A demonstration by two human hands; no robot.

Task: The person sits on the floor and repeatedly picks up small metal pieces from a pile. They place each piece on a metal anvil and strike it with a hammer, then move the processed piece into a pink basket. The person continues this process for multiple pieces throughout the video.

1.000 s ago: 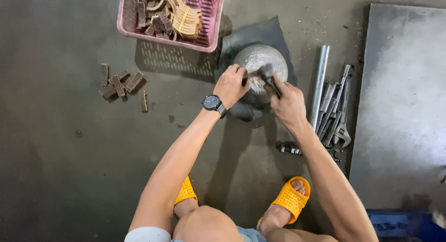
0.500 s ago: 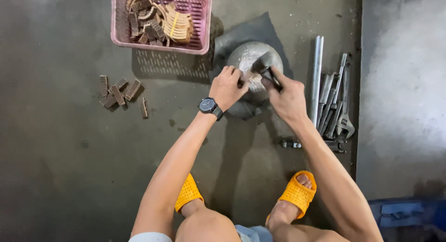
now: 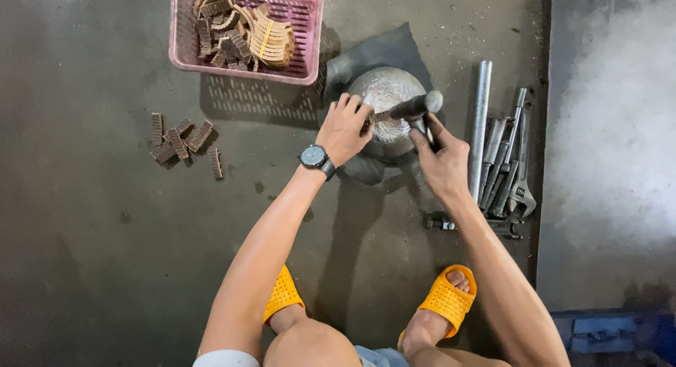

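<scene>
A round, worn metal block (image 3: 386, 92) stands on a dark rubber sheet (image 3: 384, 46) on the concrete floor. My left hand (image 3: 344, 129), with a black watch on the wrist, pinches a small dark piece against the block's top. My right hand (image 3: 442, 159) grips the handle of a hammer (image 3: 415, 105), whose head hovers over the block's right side. What lies under my left fingers is mostly hidden.
A pink plastic basket (image 3: 310, 36) of curved brown pieces sits at the top. Several loose brown pieces (image 3: 179, 140) lie to the left. Steel rods and a wrench (image 3: 503, 159) lie to the right beside a grey metal plate (image 3: 612, 141). My orange sandals (image 3: 447, 296) are below.
The hammer head has risen and swung to the right above the block. My left hand stays on the block. The view has shifted slightly.
</scene>
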